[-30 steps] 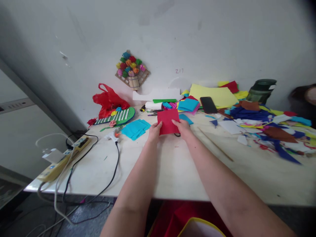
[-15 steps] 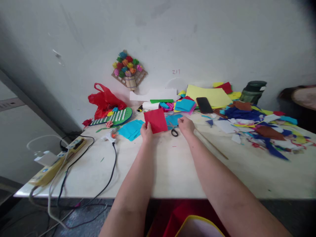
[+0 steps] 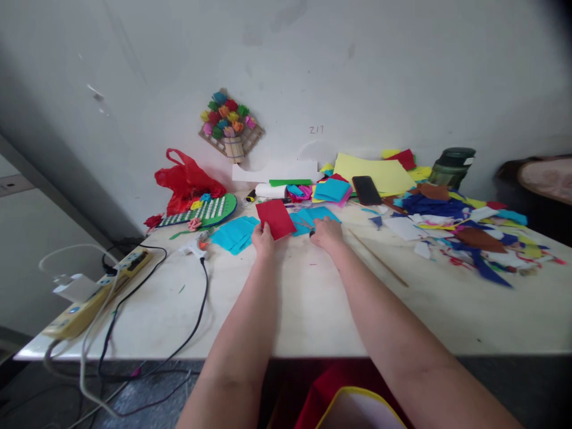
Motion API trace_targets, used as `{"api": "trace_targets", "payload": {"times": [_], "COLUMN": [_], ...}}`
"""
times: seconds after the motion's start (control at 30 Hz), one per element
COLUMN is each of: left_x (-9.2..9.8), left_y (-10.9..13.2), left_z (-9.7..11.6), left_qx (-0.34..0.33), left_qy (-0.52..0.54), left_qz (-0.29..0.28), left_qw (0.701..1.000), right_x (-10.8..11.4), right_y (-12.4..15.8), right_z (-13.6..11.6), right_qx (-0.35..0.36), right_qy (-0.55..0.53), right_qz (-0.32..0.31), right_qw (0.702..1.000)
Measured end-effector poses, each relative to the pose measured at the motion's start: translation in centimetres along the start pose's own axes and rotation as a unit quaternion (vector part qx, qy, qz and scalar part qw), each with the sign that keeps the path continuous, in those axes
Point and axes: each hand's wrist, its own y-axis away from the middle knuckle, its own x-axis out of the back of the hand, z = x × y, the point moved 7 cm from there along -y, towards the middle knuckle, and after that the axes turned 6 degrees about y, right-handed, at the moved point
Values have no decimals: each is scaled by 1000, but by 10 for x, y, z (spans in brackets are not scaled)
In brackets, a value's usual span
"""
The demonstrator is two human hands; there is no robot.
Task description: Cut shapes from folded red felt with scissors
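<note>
My left hand (image 3: 263,239) pinches the lower left edge of a red paper square (image 3: 276,218), holding it tilted over the table. Over a pair of scissors (image 3: 304,224) is my right hand (image 3: 328,232), its fingers closed about the dark handles, which they mostly cover. The scissor blades point up and left across blue paper sheets (image 3: 318,214). Another spread of blue paper squares (image 3: 235,234) lies just left of my left hand.
A glue gun (image 3: 195,244) with a black cord and a power strip (image 3: 96,295) are on the left. A wooden stick (image 3: 378,257) lies right of my right hand. Farther right are paper scraps (image 3: 482,238), a phone (image 3: 366,190) and a dark green bottle (image 3: 452,168).
My right hand has come down from beside the scissors onto their handles. The red paper has turned slightly in my left hand. The view has shifted a little.
</note>
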Motion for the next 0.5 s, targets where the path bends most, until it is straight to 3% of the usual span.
{"api": "trace_targets", "payload": {"times": [0.5], "left_x": [-3], "left_y": [-1], "left_z": [-2], "left_qx": [4], "left_qy": [-53], "left_qz": [-5], "left_qw": [999], "right_x": [5], "right_y": [0], "right_z": [5], "right_qx": [1], "right_qy": [6], "right_qz": [0], "right_qw": [1000]}}
